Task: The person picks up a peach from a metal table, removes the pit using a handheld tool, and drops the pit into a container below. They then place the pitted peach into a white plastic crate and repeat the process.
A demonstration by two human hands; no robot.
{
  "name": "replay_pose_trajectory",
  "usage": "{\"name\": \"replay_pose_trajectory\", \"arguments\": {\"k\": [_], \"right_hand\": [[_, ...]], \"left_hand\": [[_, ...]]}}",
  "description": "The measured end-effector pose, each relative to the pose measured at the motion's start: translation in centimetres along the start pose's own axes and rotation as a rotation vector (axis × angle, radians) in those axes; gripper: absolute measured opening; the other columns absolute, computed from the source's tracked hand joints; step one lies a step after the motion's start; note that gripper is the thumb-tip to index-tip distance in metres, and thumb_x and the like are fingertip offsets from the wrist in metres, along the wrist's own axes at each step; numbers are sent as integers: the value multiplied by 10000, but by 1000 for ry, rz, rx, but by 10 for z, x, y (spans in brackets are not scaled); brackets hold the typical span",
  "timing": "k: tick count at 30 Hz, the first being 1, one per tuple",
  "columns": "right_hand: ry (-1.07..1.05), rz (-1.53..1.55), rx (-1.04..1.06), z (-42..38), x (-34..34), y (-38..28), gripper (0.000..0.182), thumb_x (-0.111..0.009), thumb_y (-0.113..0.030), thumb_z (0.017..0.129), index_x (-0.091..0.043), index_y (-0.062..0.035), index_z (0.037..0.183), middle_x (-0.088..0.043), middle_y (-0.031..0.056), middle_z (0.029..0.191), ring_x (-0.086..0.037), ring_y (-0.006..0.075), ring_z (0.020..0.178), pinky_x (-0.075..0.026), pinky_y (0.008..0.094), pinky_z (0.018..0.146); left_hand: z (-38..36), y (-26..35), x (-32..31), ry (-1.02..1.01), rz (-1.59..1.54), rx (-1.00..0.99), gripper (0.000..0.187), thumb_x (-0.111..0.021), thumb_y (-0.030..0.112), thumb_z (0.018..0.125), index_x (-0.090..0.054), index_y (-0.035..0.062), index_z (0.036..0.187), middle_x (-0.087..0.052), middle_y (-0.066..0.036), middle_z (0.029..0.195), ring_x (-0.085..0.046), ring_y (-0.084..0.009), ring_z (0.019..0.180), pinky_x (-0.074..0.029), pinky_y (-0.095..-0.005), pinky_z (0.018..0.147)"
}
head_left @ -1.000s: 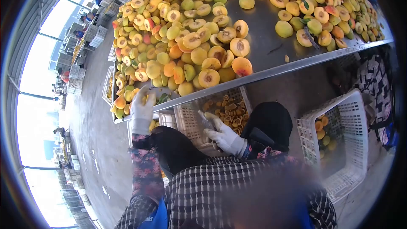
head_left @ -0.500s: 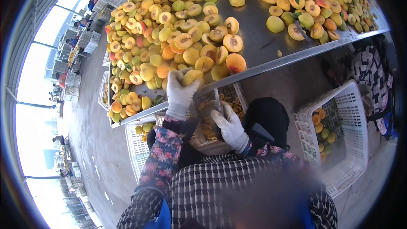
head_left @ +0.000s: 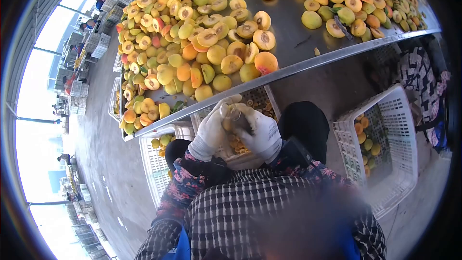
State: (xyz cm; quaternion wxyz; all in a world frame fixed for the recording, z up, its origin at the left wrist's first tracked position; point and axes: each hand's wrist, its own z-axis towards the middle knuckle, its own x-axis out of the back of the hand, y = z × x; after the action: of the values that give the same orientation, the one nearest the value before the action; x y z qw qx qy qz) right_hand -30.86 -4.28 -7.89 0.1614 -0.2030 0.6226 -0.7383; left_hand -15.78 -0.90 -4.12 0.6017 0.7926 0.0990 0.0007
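Observation:
Both hands wear white gloves and meet in front of my lap, just below the front edge of the metal table [head_left: 308,63]. My left hand [head_left: 214,127] is closed round something small, blurred, that I cannot make out. Touching it from the right, my right hand [head_left: 262,132] has its fingers curled round the same spot. Many yellow and orange halved fruits [head_left: 208,37] lie cut side up or down on the table above my hands. Beneath the hands, a crate [head_left: 245,161] holds small brownish pieces.
A white crate [head_left: 404,139] with some fruits stands at the right, another white crate [head_left: 151,171] at the left. More fruits [head_left: 353,2] lie at the table's far right. Patterned cloth [head_left: 418,77] hangs at the right. Distant people sit along the left.
My left hand has come down from the fruits at the table edge to my right hand. The two hands now touch, and the right hand has turned inward.

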Motion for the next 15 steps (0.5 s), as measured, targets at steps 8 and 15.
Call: {"name": "replay_pose_trajectory", "arguments": {"k": [8,15], "right_hand": [[-194,231,88,-12,-8,5,246,-622,-191,912,-557,2,1050,-623,135,809,-600,135,768,-478,313,690],[-101,59,17,-7,-16,15,316,-518,-269,966,-451,-23,1154,-618,284,897,-599,473,871,-463,504,714]], "left_hand": [[5,4,11,256,-297,-16,453,-417,411,1022,-517,22,1231,-632,-98,1025,-635,-187,874,-522,-337,816],[7,-2,-3,297,-292,-127,423,-450,381,1011,-504,25,1233,-616,-116,1033,-627,-220,927,-526,-347,803]]}}
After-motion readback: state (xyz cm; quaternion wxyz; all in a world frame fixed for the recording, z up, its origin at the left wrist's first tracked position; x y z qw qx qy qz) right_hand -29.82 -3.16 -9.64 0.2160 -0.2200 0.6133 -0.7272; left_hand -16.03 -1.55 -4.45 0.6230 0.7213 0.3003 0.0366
